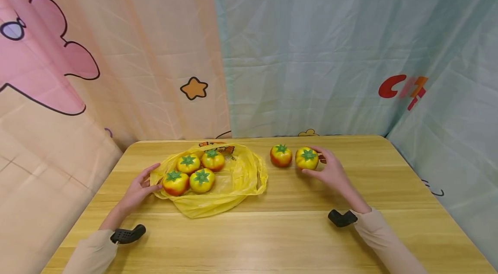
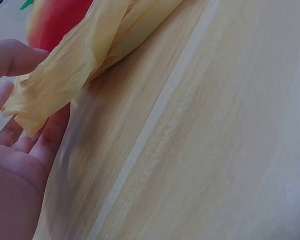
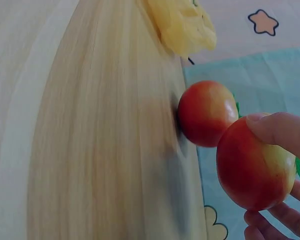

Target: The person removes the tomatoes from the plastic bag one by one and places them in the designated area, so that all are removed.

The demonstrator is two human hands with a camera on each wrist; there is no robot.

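Observation:
A yellow plastic bag [image 1: 237, 179] lies spread on the table, with several red-and-yellow tomatoes [image 1: 202, 180] topped by green star-shaped leaves grouped on its left part. At the bag's left edge, my left hand [image 1: 141, 185] holds the thin plastic between thumb and fingers; the left wrist view shows the thumb [image 2: 15, 59] over the crumpled edge [image 2: 60, 95]. To the right of the bag, my right hand [image 1: 328, 172] grips one tomato [image 1: 306, 158] from its right side. That tomato [image 3: 255, 165] is raised off the tabletop. Just left of it, another tomato [image 1: 281, 155] rests on the table.
The wooden table [image 1: 264, 239] reaches back to a printed cloth curtain [image 1: 311, 71], which also hangs along both sides. A black wrist device [image 1: 128, 234] sits on the left wrist and another [image 1: 342, 218] on the right.

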